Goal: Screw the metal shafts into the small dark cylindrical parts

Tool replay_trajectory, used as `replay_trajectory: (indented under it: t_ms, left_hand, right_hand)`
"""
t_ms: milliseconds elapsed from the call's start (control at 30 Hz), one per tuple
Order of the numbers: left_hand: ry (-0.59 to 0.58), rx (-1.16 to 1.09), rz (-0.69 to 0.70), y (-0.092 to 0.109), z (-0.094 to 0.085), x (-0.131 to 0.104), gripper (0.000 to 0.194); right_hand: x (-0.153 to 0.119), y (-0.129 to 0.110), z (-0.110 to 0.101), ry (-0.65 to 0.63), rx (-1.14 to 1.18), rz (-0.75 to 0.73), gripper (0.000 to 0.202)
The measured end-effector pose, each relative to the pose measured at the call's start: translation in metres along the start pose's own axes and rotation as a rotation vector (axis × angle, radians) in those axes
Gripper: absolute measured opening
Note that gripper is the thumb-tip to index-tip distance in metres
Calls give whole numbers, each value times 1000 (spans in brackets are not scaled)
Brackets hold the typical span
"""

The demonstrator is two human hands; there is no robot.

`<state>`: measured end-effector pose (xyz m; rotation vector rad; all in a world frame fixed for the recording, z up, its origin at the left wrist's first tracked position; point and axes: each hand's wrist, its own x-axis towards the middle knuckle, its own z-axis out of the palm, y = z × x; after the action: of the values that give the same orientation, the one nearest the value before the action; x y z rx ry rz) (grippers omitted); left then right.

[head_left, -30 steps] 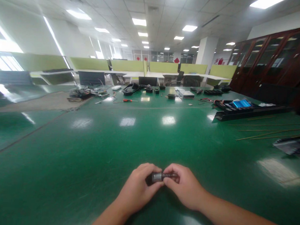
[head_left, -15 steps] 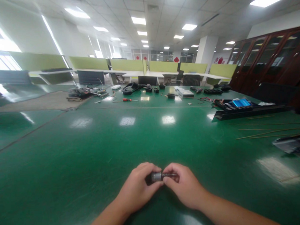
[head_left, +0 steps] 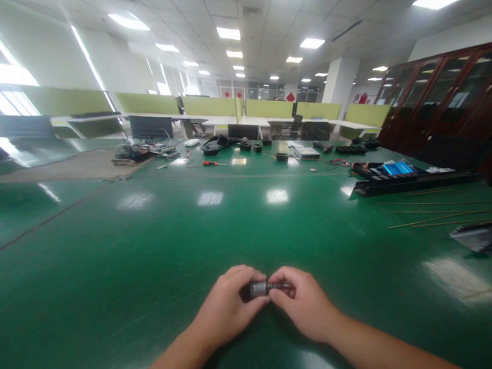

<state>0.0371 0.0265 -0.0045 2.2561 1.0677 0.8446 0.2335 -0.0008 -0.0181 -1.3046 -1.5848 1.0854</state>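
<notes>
Close to the near side of the green tabletop (head_left: pixel 154 240), a small grey metal cylinder (head_left: pixel 259 288) lies sideways between my two hands. A thin dark shaft (head_left: pixel 277 286) extends from its right end. My left hand (head_left: pixel 230 303) is closed around the cylinder, thumb on the near side and fingers on the far side, hiding its left end. The fingertips of my right hand (head_left: pixel 304 304) pinch the shaft near the cylinder, and the shaft's tip disappears among those fingers. I cannot make out the exact kind of part.
Farther back lie an orange-handled screwdriver (head_left: pixel 214 163), several small black boxes (head_left: pixel 282 157) and a heap of electronic parts (head_left: pixel 139 151). To the right are a long black channel (head_left: pixel 413 183), thin rods (head_left: pixel 440 213) and a blue packet (head_left: pixel 397 168).
The camera view has shifted very slightly. Both hands keep the same hold on the cylinder and its shaft.
</notes>
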Motion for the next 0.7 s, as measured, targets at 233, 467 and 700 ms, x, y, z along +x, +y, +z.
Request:
replay_trajectory:
  t_ms: [233, 467, 700]
  left_hand:
    - [12, 0, 15, 0, 0, 0, 17]
    - [53, -31, 55, 3, 0, 0, 13]
    - [55, -15, 59, 2, 1, 0, 13]
  right_hand:
    - [-1, -1, -1, -3, -7, -7, 9]
    - [-1, -4, -2, -9, 19, 2, 9]
    - [-1, -3, -2, -17, 26, 7, 8]
